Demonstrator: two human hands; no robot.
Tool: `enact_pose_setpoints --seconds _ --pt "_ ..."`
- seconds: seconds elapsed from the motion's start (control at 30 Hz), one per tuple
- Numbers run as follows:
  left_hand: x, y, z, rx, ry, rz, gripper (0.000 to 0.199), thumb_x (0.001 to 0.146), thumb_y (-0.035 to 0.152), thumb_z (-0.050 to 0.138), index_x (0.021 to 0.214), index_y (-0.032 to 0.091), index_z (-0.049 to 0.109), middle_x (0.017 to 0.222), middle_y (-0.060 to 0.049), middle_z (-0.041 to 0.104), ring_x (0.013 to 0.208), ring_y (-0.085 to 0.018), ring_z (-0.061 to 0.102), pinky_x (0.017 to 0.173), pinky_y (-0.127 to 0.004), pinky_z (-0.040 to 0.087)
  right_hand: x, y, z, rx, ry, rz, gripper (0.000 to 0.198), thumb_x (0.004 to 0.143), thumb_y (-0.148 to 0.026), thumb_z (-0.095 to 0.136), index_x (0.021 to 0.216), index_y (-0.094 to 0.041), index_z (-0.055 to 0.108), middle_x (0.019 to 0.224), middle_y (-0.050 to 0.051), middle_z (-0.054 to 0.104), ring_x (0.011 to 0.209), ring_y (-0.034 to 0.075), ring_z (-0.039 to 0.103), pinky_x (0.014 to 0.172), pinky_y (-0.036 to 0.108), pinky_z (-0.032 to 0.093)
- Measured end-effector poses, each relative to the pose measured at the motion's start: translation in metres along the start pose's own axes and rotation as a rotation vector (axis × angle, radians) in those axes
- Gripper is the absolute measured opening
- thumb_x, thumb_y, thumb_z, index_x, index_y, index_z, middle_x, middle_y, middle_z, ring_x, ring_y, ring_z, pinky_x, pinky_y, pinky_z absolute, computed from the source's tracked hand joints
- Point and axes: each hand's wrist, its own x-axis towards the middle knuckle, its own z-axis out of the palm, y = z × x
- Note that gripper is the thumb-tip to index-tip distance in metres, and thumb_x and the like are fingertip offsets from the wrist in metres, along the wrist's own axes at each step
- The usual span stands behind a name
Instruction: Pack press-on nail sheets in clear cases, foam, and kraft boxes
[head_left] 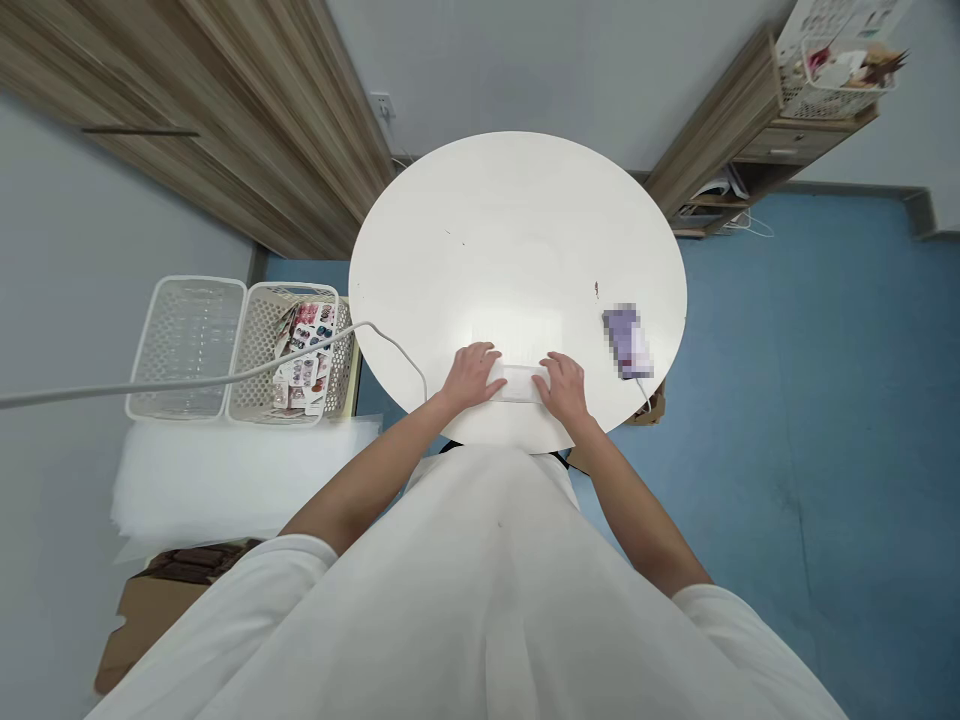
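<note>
A small flat white rectangular piece (519, 384) lies at the near edge of the round white table (517, 200). Its exact kind is too faint to make out against the tabletop. At its left end my left hand (471, 375) holds it, thumb stretched inward along it and fingers curled over the far side. My right hand (564, 386) grips the opposite end in much the same way, its thumb on top. A pale, barely visible clear sheet seems to lie just beyond the piece.
A pixelated phone (628, 342) with a white cable rests on the table's right. Left stand a white basket (244, 350) of printed sticker sheets, a clear bin (187, 350) and a stack of translucent sheets (225, 480). A grey cable (225, 378) crosses to the table's left edge.
</note>
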Motion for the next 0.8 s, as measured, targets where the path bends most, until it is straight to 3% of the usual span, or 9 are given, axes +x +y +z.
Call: enact_pose_setpoints --seconds 0.07,0.13,0.27,0.4,0.47,0.6,0.8 --pt "0.0 0.007 0.004 0.018 -0.069 0.138 0.056 0.074 0.048 0.057 0.12 0.018 0.045 0.127 -0.014 0.046 0.118 -0.03 0.039 0.097 -0.043 0.026 -0.002 -0.005 0.003 -0.014 -0.1 -0.143 0.035 0.08 -0.039 0.054 0.109 -0.018 0.052 0.13 0.014 0.046 0.123 0.029 0.037 0.099 0.045 0.027" --pt "0.001 0.013 0.009 0.038 -0.145 0.173 0.059 0.07 0.044 0.062 0.12 0.018 0.045 0.123 -0.013 0.049 0.113 -0.029 0.043 0.095 -0.042 0.027 -0.003 -0.008 0.006 -0.043 -0.186 -0.197 0.04 0.074 -0.037 0.062 0.108 -0.018 0.051 0.132 0.015 0.044 0.123 0.03 0.037 0.1 0.045 0.027" --pt "0.001 0.017 0.014 0.025 -0.206 0.117 0.056 0.066 0.036 0.062 0.118 0.018 0.048 0.116 -0.012 0.053 0.101 -0.027 0.05 0.091 -0.04 0.029 -0.005 -0.013 0.008 -0.036 -0.257 -0.148 0.039 0.07 -0.028 0.064 0.105 -0.017 0.051 0.128 0.016 0.049 0.113 0.029 0.047 0.093 0.041 0.034" --pt "-0.005 0.015 0.009 -0.078 -0.296 0.105 0.051 0.067 0.042 0.06 0.113 0.021 0.054 0.107 -0.008 0.058 0.102 -0.027 0.05 0.09 -0.04 0.031 -0.011 -0.015 -0.004 0.094 -0.383 -0.092 0.036 0.073 -0.034 0.059 0.105 -0.019 0.051 0.104 0.009 0.061 0.089 0.023 0.057 0.079 0.035 0.04" --pt "-0.008 0.014 0.005 -0.121 -0.322 0.103 0.045 0.072 0.046 0.055 0.111 0.024 0.057 0.108 -0.007 0.058 0.108 -0.027 0.047 0.09 -0.04 0.031 -0.014 -0.015 -0.01 0.139 -0.407 -0.083 0.034 0.077 -0.038 0.056 0.105 -0.02 0.052 0.104 0.008 0.062 0.093 0.023 0.057 0.083 0.036 0.039" --pt "-0.01 0.01 -0.001 -0.158 -0.273 0.028 0.043 0.082 0.053 0.041 0.11 0.028 0.06 0.12 -0.007 0.051 0.115 -0.028 0.041 0.093 -0.044 0.029 -0.008 -0.013 -0.017 0.167 -0.33 -0.048 0.03 0.083 -0.044 0.05 0.102 -0.022 0.058 0.123 0.01 0.053 0.116 0.027 0.045 0.096 0.042 0.031" --pt "-0.002 -0.008 -0.002 -0.362 -0.155 -0.162 0.041 0.084 0.048 0.041 0.115 0.024 0.056 0.112 -0.006 0.06 0.103 -0.023 0.053 0.093 -0.039 0.034 0.016 -0.001 -0.022 0.395 -0.326 0.133 0.03 0.083 -0.043 0.05 0.104 -0.023 0.058 0.107 0.006 0.062 0.097 0.021 0.055 0.085 0.034 0.039"
